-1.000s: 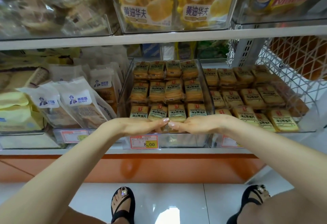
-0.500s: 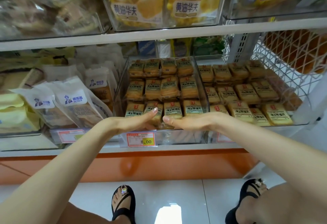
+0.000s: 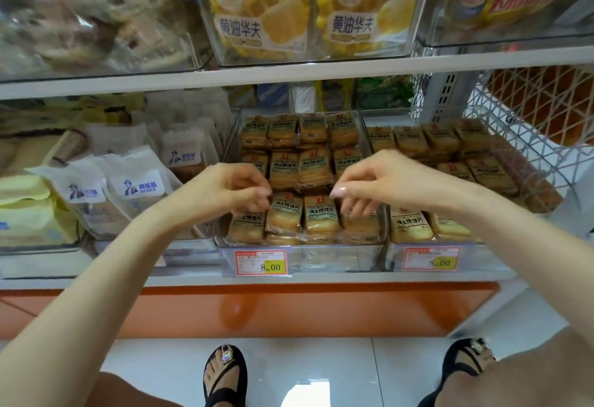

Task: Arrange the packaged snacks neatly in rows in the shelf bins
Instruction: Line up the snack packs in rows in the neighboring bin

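Observation:
The middle clear bin (image 3: 321,257) holds tan snack packets (image 3: 316,218) standing in three rows of several each. Both my hands hover over its front row with fingers curled downward. My left hand (image 3: 231,191) is above the front-left packet (image 3: 246,225), its blurred fingertips just at the packet's top edge. My right hand (image 3: 369,184) is above the front-right packet (image 3: 360,226), fingers hanging down to its top edge. Neither hand plainly grips a packet. The right bin (image 3: 427,246) holds more of the same packets (image 3: 409,223) in looser rows.
White bread bags (image 3: 135,188) fill the bin to the left. The shelf above (image 3: 289,73) carries clear bins of waffle packs (image 3: 257,24). A white wire basket (image 3: 530,110) stands at the right. Price tags (image 3: 260,263) hang on the bin fronts. My sandalled feet are on the tiled floor below.
Both hands lay flat, fingertips together, against the front row's face. They have lifted, moved apart to the row's two ends, and their fingers have curled downward.

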`<state>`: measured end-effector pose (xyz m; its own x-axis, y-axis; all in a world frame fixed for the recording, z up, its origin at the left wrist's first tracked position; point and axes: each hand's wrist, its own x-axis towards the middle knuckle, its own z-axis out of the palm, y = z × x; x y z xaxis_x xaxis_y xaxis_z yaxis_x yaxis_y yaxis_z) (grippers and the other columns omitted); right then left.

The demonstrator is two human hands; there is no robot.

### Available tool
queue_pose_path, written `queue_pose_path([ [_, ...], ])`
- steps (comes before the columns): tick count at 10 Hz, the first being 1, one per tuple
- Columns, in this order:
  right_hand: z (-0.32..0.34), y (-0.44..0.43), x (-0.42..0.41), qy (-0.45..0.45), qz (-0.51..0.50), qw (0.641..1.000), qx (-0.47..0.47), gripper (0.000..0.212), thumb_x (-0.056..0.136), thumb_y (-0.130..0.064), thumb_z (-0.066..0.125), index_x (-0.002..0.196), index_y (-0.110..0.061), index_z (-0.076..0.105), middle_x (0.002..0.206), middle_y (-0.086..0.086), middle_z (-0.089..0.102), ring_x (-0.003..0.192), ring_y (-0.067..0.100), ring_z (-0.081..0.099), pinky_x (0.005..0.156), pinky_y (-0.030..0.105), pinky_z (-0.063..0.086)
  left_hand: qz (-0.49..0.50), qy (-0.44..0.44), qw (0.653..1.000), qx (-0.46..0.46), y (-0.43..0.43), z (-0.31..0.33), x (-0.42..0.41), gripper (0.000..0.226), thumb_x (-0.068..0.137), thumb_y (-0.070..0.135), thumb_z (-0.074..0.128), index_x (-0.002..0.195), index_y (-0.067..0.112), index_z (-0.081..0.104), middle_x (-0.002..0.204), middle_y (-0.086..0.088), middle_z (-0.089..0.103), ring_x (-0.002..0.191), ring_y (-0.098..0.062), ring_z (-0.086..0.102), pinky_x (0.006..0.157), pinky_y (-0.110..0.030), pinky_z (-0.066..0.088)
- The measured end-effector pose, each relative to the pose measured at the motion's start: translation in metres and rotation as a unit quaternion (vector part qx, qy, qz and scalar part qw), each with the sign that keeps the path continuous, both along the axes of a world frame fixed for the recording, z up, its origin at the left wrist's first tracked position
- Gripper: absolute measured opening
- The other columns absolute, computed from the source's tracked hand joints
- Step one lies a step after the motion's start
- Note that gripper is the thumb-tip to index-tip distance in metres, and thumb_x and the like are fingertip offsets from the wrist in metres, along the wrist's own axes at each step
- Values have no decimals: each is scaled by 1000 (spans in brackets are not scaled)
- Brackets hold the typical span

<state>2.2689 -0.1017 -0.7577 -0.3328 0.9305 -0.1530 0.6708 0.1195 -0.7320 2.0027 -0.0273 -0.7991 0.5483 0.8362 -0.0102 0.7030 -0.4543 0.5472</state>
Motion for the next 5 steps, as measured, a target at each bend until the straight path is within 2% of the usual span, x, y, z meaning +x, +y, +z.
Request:
queue_pose_path([
  [1,-7,9,10,-73,-24,978,193,10,87,-27,64,93,-25,72,84,-10,70,78,-3,61,71,13,44,-65,92,989,94,-9,-5,6,53,73,58,59,118,30,57,115,13,58,103,-1,53,86,-25,44],
  [2,-10,14,15,-83,-36,972,216,13,87,-25,64,95,-24,73,85,-12,66,81,-5,58,76,15,41,-72,114,988,74,-12,-11,17,43,78,44,68,114,23,60,116,6,60,107,-11,54,90,-33,45],
  [3,-14,17,16,-74,-38,974,212,12,87,-23,64,95,-24,73,84,-16,64,81,-9,56,76,10,39,-68,124,985,101,-10,-16,21,28,79,34,69,102,19,64,107,4,62,100,-15,55,83,-35,46],
  [4,-16,19,18,-82,-35,973,212,13,87,-23,64,96,-23,73,81,-22,60,77,-13,54,70,-3,33,-66,143,982,108,-9,-19,25,26,79,34,70,98,19,62,107,5,57,98,-15,53,78,-32,45],
  [5,-18,21,20,-99,-45,971,213,15,87,-24,63,100,-22,72,90,-16,61,81,-7,55,72,-2,34,-41,149,975,157,-10,-28,30,28,78,34,68,100,20,58,112,6,54,98,-18,52,74,-29,41],
])
